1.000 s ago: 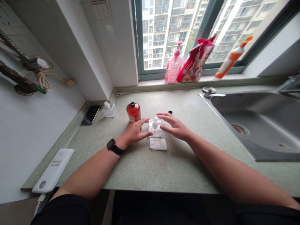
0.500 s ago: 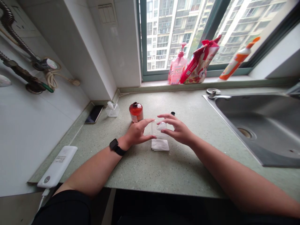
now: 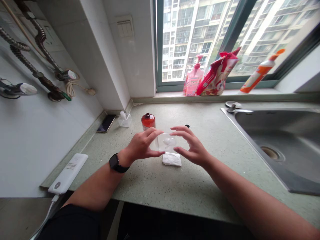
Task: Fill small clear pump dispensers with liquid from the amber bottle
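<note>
A small clear plastic box [image 3: 167,142] with a whitish, see-through clump in it is between my hands. My left hand [image 3: 143,144], with a black watch on its wrist, spans the box's left side, thumb at the near edge and fingers at the far edge. My right hand [image 3: 191,145] curves around the right side, fingers and thumb apart; contact with the box is unclear. Nearer to me lies a folded white tissue [image 3: 171,159]. Behind my left hand stands an uncapped amber-red bottle [image 3: 148,122], partly hidden. A black cap [image 3: 187,126] shows behind my right fingers.
Further left are a clear tissue box [image 3: 125,120], a dark phone [image 3: 106,123] and a white power bank [image 3: 68,174] with a cable. To the right is a steel sink [image 3: 287,133]. A pink pump bottle [image 3: 193,81], red bag [image 3: 217,75] and orange-white bottle [image 3: 260,75] line the sill.
The clear box has shifted left, deeper between my left thumb and fingers. My left hand has moved slightly left and nearer. The view has shifted a little.
</note>
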